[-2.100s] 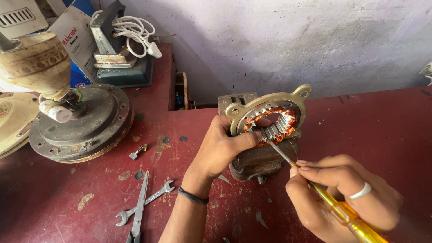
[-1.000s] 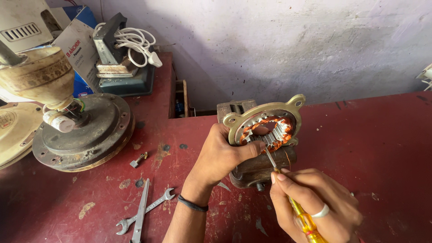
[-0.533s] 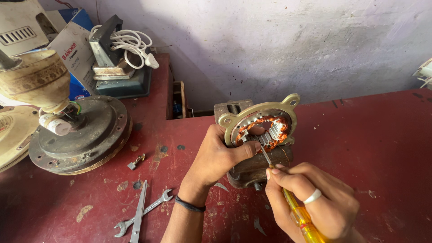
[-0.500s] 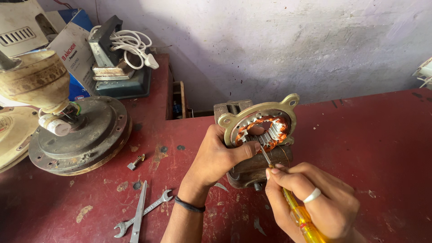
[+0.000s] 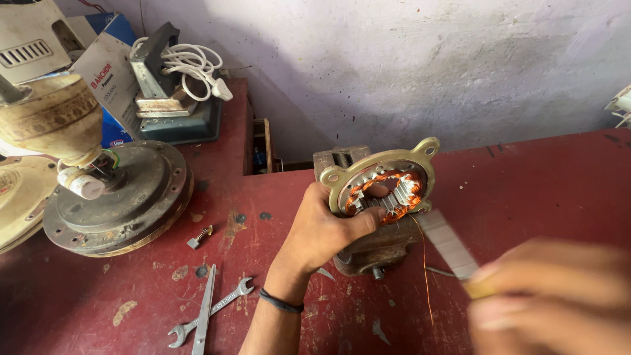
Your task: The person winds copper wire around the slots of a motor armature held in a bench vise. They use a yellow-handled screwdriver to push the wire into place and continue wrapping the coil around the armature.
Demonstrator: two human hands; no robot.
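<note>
Head view: left hand (image 5: 322, 230) around motor stator (image 5: 384, 187), right hand (image 5: 552, 296) blurred, apparently raised.

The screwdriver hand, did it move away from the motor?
Yes. The right hand was poking at the copper coils of the motor before; now it has pulled back toward the lower right, blurred, clear of the motor.

white-and-blue carton (image 5: 108, 82) at far left.

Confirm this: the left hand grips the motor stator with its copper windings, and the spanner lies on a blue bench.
Wrong on the colour. The head view shows the spanner on a red bench, not blue. The left hand does grip the motor stator with its copper windings.
</note>
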